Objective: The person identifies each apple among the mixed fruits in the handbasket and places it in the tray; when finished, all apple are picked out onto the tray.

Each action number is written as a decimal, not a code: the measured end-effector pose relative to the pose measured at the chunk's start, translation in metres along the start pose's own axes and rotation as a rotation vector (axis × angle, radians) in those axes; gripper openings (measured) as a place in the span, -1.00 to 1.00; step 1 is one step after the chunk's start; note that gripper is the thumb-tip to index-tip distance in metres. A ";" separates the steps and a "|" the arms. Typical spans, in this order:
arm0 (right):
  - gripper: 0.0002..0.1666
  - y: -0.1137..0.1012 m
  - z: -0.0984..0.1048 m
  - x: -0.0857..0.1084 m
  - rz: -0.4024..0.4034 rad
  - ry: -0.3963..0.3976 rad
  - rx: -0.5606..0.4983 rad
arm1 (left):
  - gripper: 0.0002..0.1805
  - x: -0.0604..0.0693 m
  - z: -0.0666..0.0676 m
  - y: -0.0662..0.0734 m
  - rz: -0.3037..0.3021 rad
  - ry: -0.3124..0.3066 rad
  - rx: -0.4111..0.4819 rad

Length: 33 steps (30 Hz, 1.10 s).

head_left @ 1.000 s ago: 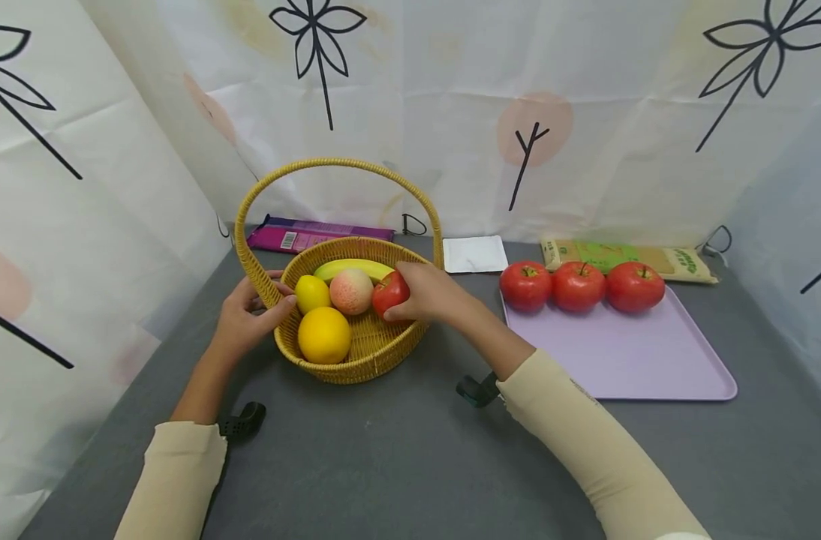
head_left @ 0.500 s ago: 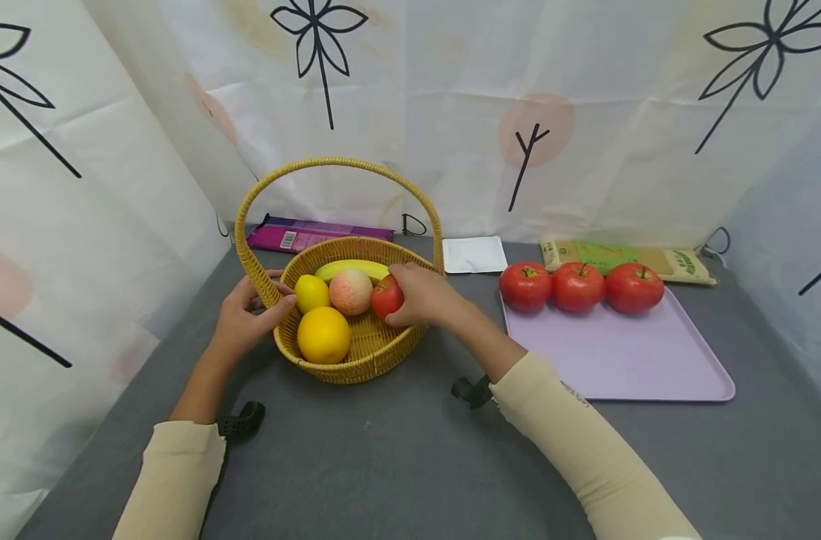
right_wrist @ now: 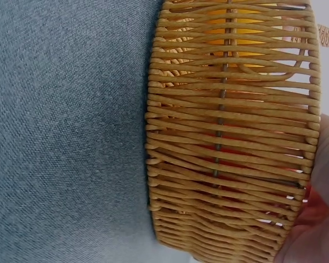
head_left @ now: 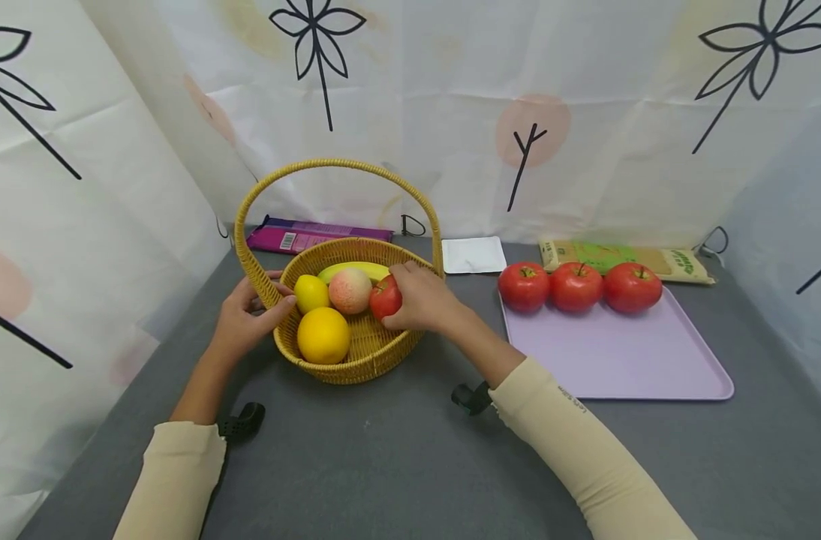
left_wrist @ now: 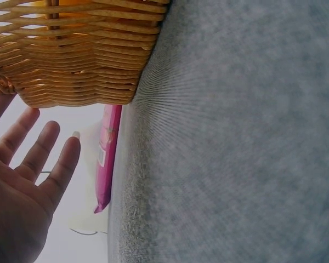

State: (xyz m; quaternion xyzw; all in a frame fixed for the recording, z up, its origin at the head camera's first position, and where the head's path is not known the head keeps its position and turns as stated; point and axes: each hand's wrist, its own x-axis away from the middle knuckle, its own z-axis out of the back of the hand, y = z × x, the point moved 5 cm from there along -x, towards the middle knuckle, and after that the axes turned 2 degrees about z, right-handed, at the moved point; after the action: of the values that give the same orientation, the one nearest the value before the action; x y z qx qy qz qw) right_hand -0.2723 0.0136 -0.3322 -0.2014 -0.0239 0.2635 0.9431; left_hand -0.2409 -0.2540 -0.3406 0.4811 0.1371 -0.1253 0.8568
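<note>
A yellow wicker basket (head_left: 356,371) with a tall arched handle holds a banana (head_left: 351,268), a lemon (head_left: 311,293), a peach (head_left: 350,291), an orange (head_left: 323,335) and a red apple (head_left: 385,298). My right hand (head_left: 420,298) reaches over the basket's right rim and holds the apple against the peach, thumb on its near side. At the left rim, my left hand (head_left: 242,315) pinches the base of the handle. Its thumb lies across the front; in the left wrist view the other fingers (left_wrist: 38,150) spread below the wicker.
On the right lies a lilac tray (head_left: 620,360) with three red apples (head_left: 576,286) along its back edge. Behind stand a purple packet (head_left: 316,235), a white square packet (head_left: 474,255) and a beige-green packet (head_left: 627,259) by the printed curtain (head_left: 451,150).
My right hand has shifted slightly left with the apple, which sits a little closer to the peach. The banana's visible end has moved slightly. My left hand and the basket stay put.
</note>
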 end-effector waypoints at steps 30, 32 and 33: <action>-0.03 0.004 0.006 0.009 0.090 0.042 -0.197 | -0.68 -0.010 -0.001 -0.039 0.033 -0.002 -0.012; -0.03 0.004 0.007 0.011 0.091 0.047 -0.221 | -0.67 -0.009 -0.002 -0.036 0.040 -0.007 -0.016; -0.03 0.004 0.007 0.012 0.091 0.051 -0.233 | -0.66 -0.008 -0.002 -0.031 0.041 -0.010 -0.018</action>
State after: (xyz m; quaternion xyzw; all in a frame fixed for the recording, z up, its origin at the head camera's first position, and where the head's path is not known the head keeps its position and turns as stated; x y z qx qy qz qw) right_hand -0.2647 0.0252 -0.3279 -0.3171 -0.0211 0.2964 0.9006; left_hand -0.2596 -0.2676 -0.3630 0.4756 0.1240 -0.1086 0.8641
